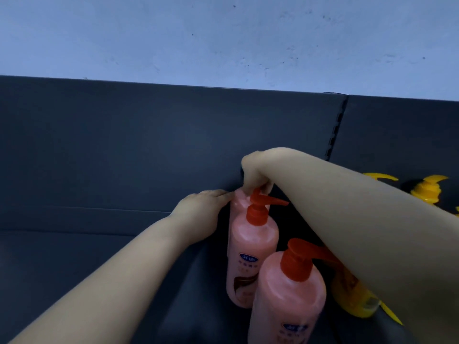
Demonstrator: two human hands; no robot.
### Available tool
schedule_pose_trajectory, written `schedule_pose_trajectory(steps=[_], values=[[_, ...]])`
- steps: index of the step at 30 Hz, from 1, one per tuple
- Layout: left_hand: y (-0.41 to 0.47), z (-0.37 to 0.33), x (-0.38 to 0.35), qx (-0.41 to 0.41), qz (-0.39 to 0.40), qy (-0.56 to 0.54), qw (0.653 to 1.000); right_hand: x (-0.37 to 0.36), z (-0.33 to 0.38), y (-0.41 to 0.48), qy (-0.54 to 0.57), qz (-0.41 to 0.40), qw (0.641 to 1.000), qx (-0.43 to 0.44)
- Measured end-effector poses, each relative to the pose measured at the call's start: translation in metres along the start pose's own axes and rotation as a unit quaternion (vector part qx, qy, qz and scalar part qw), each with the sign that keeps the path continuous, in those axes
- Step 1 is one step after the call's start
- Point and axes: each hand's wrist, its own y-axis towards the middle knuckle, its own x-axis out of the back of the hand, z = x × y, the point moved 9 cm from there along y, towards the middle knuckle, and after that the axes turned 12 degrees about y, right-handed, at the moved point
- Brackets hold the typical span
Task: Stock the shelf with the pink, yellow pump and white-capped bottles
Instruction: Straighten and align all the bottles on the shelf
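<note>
Three pink bottles with orange-red pumps stand in a row front to back on the dark shelf. The nearest pink bottle is at bottom centre, the middle one behind it. The rearmost pink bottle is mostly hidden against the back panel. My left hand presses flat against the left side of the rear bottles. From above, my right hand has its fingers closed on the rear bottle's top, which they hide. A yellow pump bottle lies under my right forearm.
More yellow pump tops stand at the right behind my forearm. The dark back panel rises behind the shelf, with a slotted upright dividing it from the adjacent bay. A pale wall shows above.
</note>
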Motion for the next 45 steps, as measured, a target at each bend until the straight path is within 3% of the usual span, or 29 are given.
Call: schedule_pose_trajectory(steps=[10, 23, 31, 45], values=[[0.004, -0.001, -0.009, 0.016, 0.011, -0.023, 1.0, 0.008, 0.0, -0.007, -0.062, -0.041, 0.986, 0.148], [-0.006, -0.008, 0.01, -0.006, -0.002, -0.061, 0.998, 0.014, -0.007, -0.015, 0.015, -0.103, 0.98, 0.169], [-0.022, -0.031, -0.001, -0.073, 0.108, -0.211, 0.969, 0.026, -0.002, -0.032, 0.07, -0.149, 0.967, 0.195], [-0.025, -0.05, -0.004, 0.037, -0.013, -0.241, 0.97, 0.019, -0.023, -0.06, 0.12, -0.187, 0.96, 0.17]])
